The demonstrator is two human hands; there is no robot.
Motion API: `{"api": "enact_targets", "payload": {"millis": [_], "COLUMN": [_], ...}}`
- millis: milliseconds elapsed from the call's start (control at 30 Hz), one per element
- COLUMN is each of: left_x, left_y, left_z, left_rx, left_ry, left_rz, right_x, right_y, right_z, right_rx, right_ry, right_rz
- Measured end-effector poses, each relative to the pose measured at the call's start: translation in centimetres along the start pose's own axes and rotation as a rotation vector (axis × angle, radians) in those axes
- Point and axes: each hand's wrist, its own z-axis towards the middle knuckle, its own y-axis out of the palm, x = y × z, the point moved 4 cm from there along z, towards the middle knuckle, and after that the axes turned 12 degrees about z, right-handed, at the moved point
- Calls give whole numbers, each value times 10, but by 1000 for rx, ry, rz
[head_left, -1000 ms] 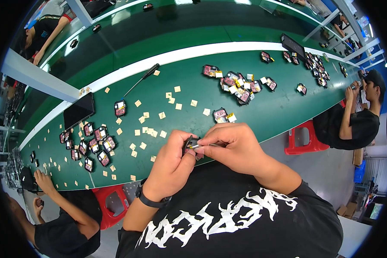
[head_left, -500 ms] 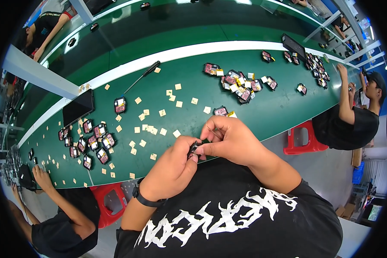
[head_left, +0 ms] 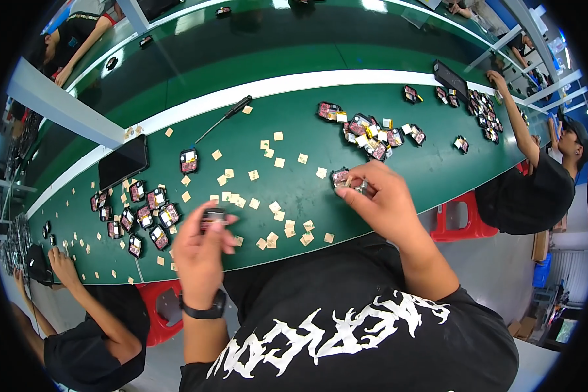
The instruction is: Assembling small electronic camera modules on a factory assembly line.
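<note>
In my left hand [head_left: 198, 258], lifted over the near edge of the green table, is a small black-cased electronic module [head_left: 213, 219]. The hand is smeared by motion, but its fingers are round the module. My right hand [head_left: 389, 204] is over the table farther right, thumb and fingertips drawn together. Something small and pale or silvery shows among those fingers, too unclear to name. Right at its fingertips lies another open module [head_left: 339, 175] with a reddish board; whether they touch it I cannot tell.
Small beige squares [head_left: 254, 175] are scattered mid-table. Modules lie in a left group [head_left: 155, 198] and a right pile [head_left: 360, 124] with white and yellow parts. A screwdriver [head_left: 232, 112] and black tray-like slab [head_left: 125, 161] lie farther back. Co-workers sit left and right [head_left: 536, 183].
My hands were together at a black module; now they are apart. The left has moved left with the module, the right toward another module. More beige squares show near the front edge.
</note>
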Motion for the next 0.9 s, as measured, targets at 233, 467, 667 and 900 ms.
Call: {"api": "enact_targets", "payload": {"millis": [233,467,667,900], "left_x": [-10,-25,0,32], "left_y": [-96,-141,-132,-51], "left_z": [15,43,53,24], "left_rx": [336,431,520,413], "left_ry": [113,150,330,285], "left_rz": [358,645,1088,922], "right_x": [-6,9,9,-14], "right_y": [-4,-1,0,10], "right_z": [0,6,7,-2], "right_rx": [31,-31,-50,-181], "right_ry": [-197,-142,-150,-287], "right_rz": [-469,-605,-529,-308]}}
